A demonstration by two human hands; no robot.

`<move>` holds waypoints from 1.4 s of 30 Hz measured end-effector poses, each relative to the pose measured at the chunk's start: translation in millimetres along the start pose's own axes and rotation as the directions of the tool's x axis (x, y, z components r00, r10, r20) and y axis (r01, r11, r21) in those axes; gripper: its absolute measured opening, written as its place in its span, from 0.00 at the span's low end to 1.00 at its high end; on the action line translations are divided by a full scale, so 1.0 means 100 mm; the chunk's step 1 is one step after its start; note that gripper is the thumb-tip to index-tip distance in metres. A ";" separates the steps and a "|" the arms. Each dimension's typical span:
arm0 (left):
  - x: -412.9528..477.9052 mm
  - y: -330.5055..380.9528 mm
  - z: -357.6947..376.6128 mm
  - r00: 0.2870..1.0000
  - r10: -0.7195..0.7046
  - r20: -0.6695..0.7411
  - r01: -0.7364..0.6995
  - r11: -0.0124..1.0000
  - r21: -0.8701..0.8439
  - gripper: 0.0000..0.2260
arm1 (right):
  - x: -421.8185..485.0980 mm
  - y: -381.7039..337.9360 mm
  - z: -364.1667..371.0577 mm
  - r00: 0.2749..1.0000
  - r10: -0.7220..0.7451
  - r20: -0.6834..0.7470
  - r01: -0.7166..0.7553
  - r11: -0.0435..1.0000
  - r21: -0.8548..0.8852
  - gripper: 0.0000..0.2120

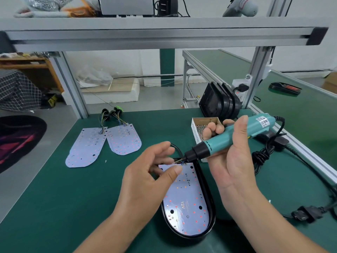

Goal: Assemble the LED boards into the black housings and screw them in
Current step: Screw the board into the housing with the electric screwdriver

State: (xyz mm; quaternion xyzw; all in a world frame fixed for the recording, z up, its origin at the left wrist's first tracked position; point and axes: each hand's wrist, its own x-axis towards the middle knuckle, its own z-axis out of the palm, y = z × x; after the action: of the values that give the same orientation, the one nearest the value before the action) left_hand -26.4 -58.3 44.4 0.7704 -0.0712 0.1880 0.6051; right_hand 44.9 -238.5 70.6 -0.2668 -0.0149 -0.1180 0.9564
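sitting flat in the black housing [211,207] at the front of the green mat [73,198], the led board [184,198] has its wires at the far end. left hand [145,179] hovers there, thumb and fingers curled close, can't tell if they pinch anything. right hand [235,161] grips the teal screwdriver [228,137], bit at the wires. screw box [198,127] just behind, spare boards [102,143] off left, stacked housings [218,103] further back.
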 end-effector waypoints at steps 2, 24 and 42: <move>0.04 -0.02 -0.06 0.995 0.026 -0.096 -0.016 0.994 0.107 0.20 | 0.03 -0.04 -0.01 1.000 -0.016 -0.008 0.016 1.000 0.000 0.18; 0.38 -0.19 -0.09 0.782 -0.572 0.246 0.491 0.810 0.322 0.22 | 0.32 -0.21 -0.22 0.991 -0.131 0.014 0.129 0.936 -0.329 0.08; 0.39 -0.27 -0.07 0.794 -0.540 0.279 0.483 0.839 0.250 0.20 | 0.29 -0.03 -0.21 0.989 -0.069 0.127 0.113 0.917 -0.383 0.07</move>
State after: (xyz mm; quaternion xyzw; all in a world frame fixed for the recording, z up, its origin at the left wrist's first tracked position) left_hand 16.7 -40.7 36.1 0.8288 0.0535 -0.1130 0.5455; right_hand 71.4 -258.3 56.9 -0.4564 -0.0568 -0.1482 0.8755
